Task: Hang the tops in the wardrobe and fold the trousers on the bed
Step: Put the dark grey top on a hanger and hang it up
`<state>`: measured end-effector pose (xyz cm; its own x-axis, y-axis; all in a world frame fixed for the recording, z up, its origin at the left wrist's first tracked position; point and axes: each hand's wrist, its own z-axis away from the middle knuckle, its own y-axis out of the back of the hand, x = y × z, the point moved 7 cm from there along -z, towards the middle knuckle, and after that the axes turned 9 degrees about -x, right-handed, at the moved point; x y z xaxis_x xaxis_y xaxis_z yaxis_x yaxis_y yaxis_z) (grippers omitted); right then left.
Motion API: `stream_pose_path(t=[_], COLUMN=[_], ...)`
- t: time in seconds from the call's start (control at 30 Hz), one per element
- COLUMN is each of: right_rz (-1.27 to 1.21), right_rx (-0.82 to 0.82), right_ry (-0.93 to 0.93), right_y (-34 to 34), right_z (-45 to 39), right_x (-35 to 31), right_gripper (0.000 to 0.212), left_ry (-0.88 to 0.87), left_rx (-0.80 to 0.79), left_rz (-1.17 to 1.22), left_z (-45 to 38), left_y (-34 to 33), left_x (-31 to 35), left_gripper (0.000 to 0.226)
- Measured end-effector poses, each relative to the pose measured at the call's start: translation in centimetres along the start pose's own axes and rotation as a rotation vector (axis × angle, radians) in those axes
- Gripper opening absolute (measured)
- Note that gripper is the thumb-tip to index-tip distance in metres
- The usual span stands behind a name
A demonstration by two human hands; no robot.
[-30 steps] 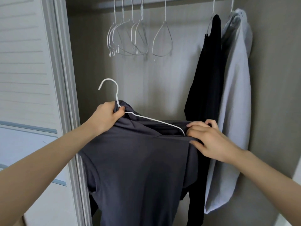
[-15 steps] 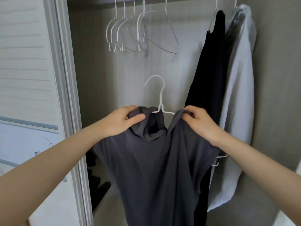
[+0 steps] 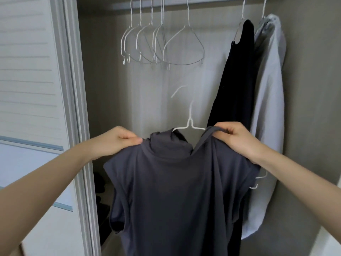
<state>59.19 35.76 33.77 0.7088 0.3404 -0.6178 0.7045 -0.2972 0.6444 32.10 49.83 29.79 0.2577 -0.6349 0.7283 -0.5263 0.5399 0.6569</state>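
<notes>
Left hand (image 3: 118, 140) pinches the grey top (image 3: 175, 191) at one shoulder, right hand (image 3: 233, 138) pinches the other, hanger (image 3: 189, 124) hook sticking up between them. Top hangs lengthwise down, well below the rail (image 3: 212, 1). Rail sits above and beyond the hook; free gap between empty hangers (image 3: 160, 45) and black garment (image 3: 238, 74). Right hand looks nearer that gap.

We see two bare forearms, sleeveless to the frame edge, entering from seven and four o'clock; no rings, watch or gloves.
</notes>
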Motion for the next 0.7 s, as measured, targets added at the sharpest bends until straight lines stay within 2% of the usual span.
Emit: stream_pose_path(t=[0.07,0.13,0.27,0.4,0.43,0.5,0.6,0.67,0.7], right_rz=[0.067,0.166,0.552,0.512,0.440,0.352,0.291,0.202,0.161], right_rx=[-0.031,-0.037,-0.056,-0.216,-0.236,-0.272,-0.268,-0.254,-0.299], right_ry=[0.047,0.104,0.102,-0.104,-0.193,-0.286,-0.241,-0.171,-0.175], right_y=[-1.2,-1.1,2.1,2.7,2.8,3.0,2.7,2.1,1.5], right_z=[-0.6,-0.8,0.1,0.3,0.3,0.4,0.3,0.3,0.4], right_x=[-1.0,-1.9,-0.8,1.2,1.8,2.3,1.6,0.3,-0.2], right_gripper=[0.016,0.015,0.050,0.071,0.069,0.042,0.050,0.044,0.044], left_ry=[-0.054,-0.073,-0.047,-0.093,-0.100,-0.112,-0.111,-0.124,-0.132], left_rx=[0.000,0.099,0.296,0.308,0.310,0.303,0.284,0.255,0.249], left_rz=[0.008,0.070,0.152,0.154,0.150,0.139,0.127,0.113,0.102], left_z=[-1.3,-1.9,-0.6,-0.1,-0.2,-0.3,-0.3,-0.7,-0.9], left_y=[-1.7,-1.6,2.0,3.0,3.1,3.3,3.4,3.0,2.7], left_x=[1.2,1.4,-0.7,-0.2,0.1,0.6,0.9,1.4,1.7], left_gripper=[0.044,0.044,0.040,0.040,0.041,0.041,0.041,0.041,0.041])
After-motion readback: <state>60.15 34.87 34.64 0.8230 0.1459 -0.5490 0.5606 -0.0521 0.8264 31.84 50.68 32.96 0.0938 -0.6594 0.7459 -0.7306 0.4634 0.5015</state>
